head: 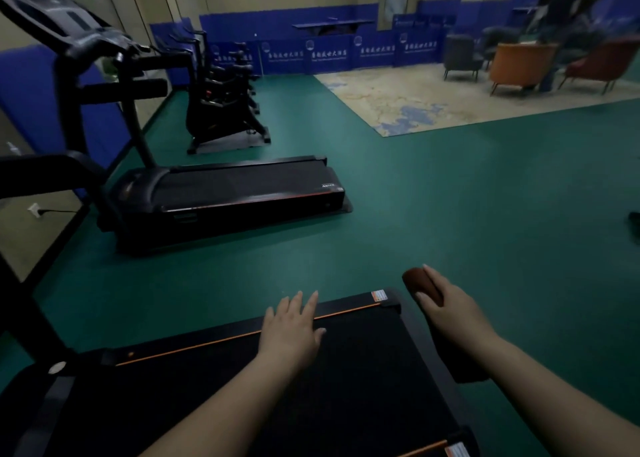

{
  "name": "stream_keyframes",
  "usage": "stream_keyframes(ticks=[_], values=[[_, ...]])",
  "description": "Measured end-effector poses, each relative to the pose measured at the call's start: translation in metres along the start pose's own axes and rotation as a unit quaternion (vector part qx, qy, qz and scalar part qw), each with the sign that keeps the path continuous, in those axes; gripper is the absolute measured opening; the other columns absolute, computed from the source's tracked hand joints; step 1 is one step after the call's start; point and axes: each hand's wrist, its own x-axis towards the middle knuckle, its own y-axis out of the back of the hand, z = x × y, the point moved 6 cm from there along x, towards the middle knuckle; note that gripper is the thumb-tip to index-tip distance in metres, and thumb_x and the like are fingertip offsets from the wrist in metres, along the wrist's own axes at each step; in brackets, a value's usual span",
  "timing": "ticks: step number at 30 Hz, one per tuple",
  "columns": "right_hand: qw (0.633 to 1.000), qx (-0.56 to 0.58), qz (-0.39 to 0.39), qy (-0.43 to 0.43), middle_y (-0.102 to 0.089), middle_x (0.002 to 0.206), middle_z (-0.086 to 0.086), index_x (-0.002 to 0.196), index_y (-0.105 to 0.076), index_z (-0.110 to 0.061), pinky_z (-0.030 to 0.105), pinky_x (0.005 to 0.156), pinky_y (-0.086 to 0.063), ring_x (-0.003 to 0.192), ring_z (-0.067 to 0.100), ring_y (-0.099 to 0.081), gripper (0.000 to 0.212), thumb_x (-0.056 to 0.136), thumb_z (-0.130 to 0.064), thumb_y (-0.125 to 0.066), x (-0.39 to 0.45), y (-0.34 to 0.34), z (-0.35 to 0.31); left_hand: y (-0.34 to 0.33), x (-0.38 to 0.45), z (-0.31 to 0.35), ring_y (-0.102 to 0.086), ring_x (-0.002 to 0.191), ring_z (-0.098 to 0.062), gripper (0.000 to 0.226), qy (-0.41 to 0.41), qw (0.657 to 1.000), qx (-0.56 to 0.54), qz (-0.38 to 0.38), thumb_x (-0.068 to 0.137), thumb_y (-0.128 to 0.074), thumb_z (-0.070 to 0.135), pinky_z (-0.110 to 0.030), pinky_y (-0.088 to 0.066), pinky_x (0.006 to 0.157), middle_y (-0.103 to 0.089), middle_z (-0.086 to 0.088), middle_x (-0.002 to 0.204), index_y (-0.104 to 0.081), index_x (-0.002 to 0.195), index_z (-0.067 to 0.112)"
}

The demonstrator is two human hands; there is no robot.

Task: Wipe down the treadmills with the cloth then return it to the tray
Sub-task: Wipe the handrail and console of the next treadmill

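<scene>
The right hand is gripping a brown cloth – fingers curled round it – just past the end edge of the near treadmill. The left hand is lying flat on the belt by the orange stripe (fingers straight, slightly spread). A second treadmill is standing further away on the green floor.

Near treadmill belt matt black, rubbery-looking, glossy orange trim on side rail; cloth brown, soft, matt; floor smooth green, slight sheen.
</scene>
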Motion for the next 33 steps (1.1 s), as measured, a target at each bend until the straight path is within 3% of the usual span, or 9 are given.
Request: stream_keyframes(ticks=[7, 22, 33], values=[[1.0, -0.005, -0.016, 0.014, -0.054, 0.133, 0.013, 0.145, -0.032, -0.035, 0.033, 0.091, -0.042, 0.118, 0.03, -0.054, 0.058, 0.092, -0.035, -0.055, 0.045, 0.006, 0.019, 0.001, 0.034, 0.019, -0.007, 0.146, -0.025, 0.069, 0.021, 1.0, 0.003, 0.0, 0.096, -0.033, 0.052, -0.046, -0.011, 0.117, -0.007, -0.003, 0.16, 0.001, 0.151, 0.028], [0.988, -0.021, -0.102, 0.109, -0.052, 0.136, 0.008, 0.145, -0.031, -0.036, 0.034, 0.092, -0.042, 0.119, 0.028, -0.052, 0.057, 0.092, -0.038, -0.054, 0.175, 0.054, 0.065, -0.002, 0.095, 0.11, -0.008, 0.146, -0.025, 0.067, 0.153, 0.988, -0.009, -0.006, 0.097, -0.03, 0.051, -0.046, -0.011, 0.117, -0.008, -0.004, 0.16, -0.001, 0.151, 0.026], [0.991, -0.002, -0.091, 0.094, -0.053, 0.135, 0.007, 0.144, -0.034, -0.034, 0.036, 0.093, -0.044, 0.118, 0.028, -0.053, 0.057, 0.091, -0.039, -0.055, 0.224, 0.061, 0.089, -0.002, 0.15, 0.135, -0.007, 0.146, -0.024, 0.066, 0.131, 0.991, -0.015, -0.002, 0.097, -0.03, 0.051, -0.046, -0.009, 0.117, -0.008, -0.002, 0.16, -0.003, 0.152, 0.026]])
